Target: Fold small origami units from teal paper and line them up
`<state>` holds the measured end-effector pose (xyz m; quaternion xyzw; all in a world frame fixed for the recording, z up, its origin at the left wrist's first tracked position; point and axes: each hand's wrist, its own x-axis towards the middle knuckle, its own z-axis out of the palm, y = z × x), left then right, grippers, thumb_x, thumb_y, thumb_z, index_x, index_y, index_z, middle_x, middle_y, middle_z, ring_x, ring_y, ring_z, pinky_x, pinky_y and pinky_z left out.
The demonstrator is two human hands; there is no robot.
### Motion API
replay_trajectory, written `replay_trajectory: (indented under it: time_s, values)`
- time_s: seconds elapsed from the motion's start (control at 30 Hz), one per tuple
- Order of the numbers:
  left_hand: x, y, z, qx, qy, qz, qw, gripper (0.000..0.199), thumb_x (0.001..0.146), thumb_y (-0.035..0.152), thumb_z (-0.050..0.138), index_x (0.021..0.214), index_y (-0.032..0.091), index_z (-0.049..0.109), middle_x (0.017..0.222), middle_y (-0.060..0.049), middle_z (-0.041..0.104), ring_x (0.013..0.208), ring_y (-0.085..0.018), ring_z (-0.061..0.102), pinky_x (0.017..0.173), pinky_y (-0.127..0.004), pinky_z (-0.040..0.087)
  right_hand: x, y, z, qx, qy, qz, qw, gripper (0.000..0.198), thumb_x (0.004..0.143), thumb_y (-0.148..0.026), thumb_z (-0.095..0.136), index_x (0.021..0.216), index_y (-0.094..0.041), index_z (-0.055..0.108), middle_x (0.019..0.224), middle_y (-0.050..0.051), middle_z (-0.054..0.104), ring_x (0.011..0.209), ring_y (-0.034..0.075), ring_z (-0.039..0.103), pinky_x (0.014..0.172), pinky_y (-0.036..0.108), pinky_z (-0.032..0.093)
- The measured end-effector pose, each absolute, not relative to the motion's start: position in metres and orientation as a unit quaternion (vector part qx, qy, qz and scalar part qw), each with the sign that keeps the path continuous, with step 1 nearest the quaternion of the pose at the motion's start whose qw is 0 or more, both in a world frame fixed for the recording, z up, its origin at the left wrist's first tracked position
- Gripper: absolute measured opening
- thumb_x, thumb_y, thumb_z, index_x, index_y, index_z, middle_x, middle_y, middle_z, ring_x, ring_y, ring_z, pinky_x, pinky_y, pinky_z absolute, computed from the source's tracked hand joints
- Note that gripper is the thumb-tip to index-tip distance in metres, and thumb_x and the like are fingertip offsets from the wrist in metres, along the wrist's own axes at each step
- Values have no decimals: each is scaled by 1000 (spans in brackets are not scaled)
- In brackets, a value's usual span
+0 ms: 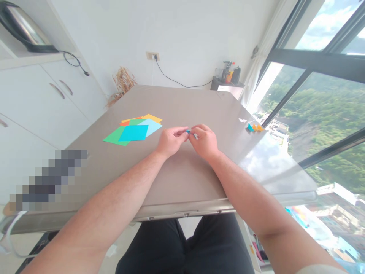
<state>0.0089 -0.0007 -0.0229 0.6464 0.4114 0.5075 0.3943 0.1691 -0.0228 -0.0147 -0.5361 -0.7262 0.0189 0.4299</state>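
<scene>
Between my fingertips is a small piece of folded blue paper (pixel 188 131), mostly hidden by the fingers. My left hand (pixel 172 140) pinches it from the left, and my right hand (pixel 204 140) pinches it from the right. Both hands are just above the middle of the table (pixel 182 175). To the left of them lies a fanned pile of paper sheets, with a blue sheet (pixel 133 133) on top and green, light blue, orange and yellow ones beneath. Small folded paper shapes (pixel 255 128), blue and orange-yellow, stand in a row near the right edge.
A blurred-out dark object (pixel 51 179) lies at the table's left side. Behind the table are a bundle of dried stalks (pixel 124 82) and a small cabinet (pixel 228 86) with bottles on it. The window (pixel 313 95) borders the right side.
</scene>
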Motion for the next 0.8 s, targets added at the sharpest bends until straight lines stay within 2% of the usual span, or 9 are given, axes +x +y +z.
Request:
replay_trajectory:
  time_s: [0.17,0.27,0.5,0.63,0.8]
  values:
    - [9,2,-28,668,397,487,397,37,81,35,72,112,18,80,99,-8,80,90,-25,76,89,-39,60,169,-19,-20,-512,-730,-13,453,18,85,-16,57,72,-23,68,97,5,73,88,19,64,75,30,49]
    - [9,3,-29,669,401,485,395,36,82,36,71,112,18,80,96,-7,80,88,-24,75,87,-38,60,169,-17,-22,-512,-729,-4,454,19,85,-15,58,70,-23,67,97,6,74,88,19,65,76,31,51]
    - [10,0,-25,658,392,482,426,30,81,36,71,104,19,81,92,-5,80,83,-23,76,81,-36,61,166,-19,-19,-521,-722,23,456,15,84,-15,61,77,-23,71,107,6,76,96,21,68,83,34,55]
    - [13,-2,-24,634,396,498,439,31,79,36,74,103,17,80,90,-6,80,82,-23,76,81,-37,62,164,-22,-16,-539,-715,32,444,19,87,-16,58,74,-22,70,106,5,76,95,20,68,85,34,54]
    - [16,-3,-21,599,418,526,436,28,78,32,75,101,17,79,92,-7,80,83,-23,76,81,-37,63,165,-22,-13,-587,-701,43,403,13,91,-24,63,83,-22,73,108,5,77,89,20,68,83,33,51]
